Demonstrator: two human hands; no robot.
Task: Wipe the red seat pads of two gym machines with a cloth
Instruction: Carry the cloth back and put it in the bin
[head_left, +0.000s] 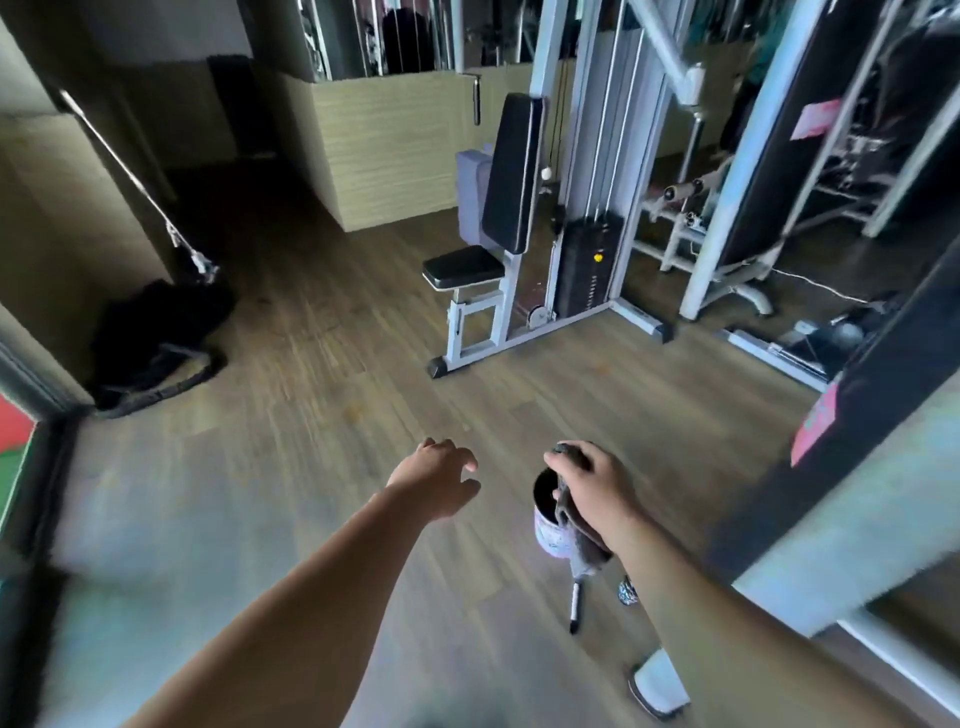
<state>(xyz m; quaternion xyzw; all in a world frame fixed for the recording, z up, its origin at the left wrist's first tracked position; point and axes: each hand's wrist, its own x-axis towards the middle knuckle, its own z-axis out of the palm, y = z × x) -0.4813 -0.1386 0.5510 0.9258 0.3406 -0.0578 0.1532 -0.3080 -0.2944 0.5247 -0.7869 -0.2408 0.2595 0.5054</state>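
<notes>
My right hand (592, 488) is closed on a dark grey cloth (579, 535) that hangs down below the fist, in front of a white can (548, 530) with a dark opening. My left hand (441, 475) reaches forward beside it, fingers loosely spread and empty. Ahead stands a white-framed gym machine with a dark seat pad (462, 266) and a tall dark back pad (511, 171). No red seat pad shows in this blurred view.
Wooden floor (311, 364) spreads between me and the machine. A black bag and rope (156, 343) lie at the left wall. The weight stack (589, 265) and more white machine frames (727, 208) stand at the right. A dark padded post (852, 426) rises close on my right.
</notes>
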